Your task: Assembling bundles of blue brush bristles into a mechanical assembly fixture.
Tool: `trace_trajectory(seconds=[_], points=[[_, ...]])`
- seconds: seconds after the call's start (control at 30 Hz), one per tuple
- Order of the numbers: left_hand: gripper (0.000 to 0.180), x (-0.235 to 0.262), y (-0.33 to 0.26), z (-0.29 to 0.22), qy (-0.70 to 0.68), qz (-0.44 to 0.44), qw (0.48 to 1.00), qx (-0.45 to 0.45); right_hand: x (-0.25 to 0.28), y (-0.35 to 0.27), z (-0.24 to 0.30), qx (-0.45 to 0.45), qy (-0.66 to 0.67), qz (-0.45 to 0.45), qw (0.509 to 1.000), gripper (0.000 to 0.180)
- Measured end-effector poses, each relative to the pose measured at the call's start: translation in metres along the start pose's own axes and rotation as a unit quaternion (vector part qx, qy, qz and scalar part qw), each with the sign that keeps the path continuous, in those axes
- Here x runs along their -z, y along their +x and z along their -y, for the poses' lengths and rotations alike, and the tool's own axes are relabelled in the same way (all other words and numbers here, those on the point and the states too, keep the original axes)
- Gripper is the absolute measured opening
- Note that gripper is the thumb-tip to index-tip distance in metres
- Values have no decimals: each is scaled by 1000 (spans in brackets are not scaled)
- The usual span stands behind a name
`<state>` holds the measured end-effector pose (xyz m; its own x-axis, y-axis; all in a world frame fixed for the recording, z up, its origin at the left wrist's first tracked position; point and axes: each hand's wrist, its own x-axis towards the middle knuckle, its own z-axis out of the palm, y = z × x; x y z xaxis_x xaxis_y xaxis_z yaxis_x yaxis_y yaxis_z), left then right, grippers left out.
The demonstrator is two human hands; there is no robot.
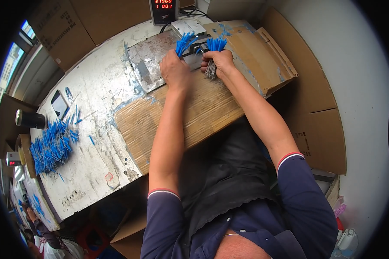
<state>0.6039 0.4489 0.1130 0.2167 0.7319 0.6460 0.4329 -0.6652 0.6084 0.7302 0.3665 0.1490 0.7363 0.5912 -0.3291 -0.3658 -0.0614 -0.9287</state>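
Note:
Both my arms reach across to the far side of the bench. My left hand [175, 70] is closed around a bundle of thin blue plastic sticks [185, 43], their tops fanning out above the fist. To the right, my right hand [224, 63] grips a second bundle of blue-ended sticks [216, 44]; their thin metal wires [210, 70] hang out below the fingers. Between and just beyond the hands is a small metal fixture with black parts [198, 46], partly hidden by the bundles. I cannot tell whether either hand touches it.
Flattened cardboard [181, 112] covers the bench's near edge. A large heap of blue-ended wire pieces [52, 144] lies at left, near a phone [59, 103] and a dark jar [29, 119]. A box with a red display [163, 12] stands at the back. Another person [52, 246] sits lower left.

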Motion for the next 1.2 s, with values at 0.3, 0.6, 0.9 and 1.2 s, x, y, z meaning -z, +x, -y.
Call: trace_trajectory(seconds=[0.3,0.6,0.9,1.2], points=[[12,3,-2,-4,2,83,996,11,12,-9,-5,21,76,66,995,9],[16,6,-3,-8,14,109,994,-6,17,-11,-8,18,70,81,994,13],[9,2,-5,-3,55,106,992,-30,20,-12,-9,23,86,65,994,13],[18,12,6,-4,8,139,986,92,24,-7,-12,129,105,-12,986,11]])
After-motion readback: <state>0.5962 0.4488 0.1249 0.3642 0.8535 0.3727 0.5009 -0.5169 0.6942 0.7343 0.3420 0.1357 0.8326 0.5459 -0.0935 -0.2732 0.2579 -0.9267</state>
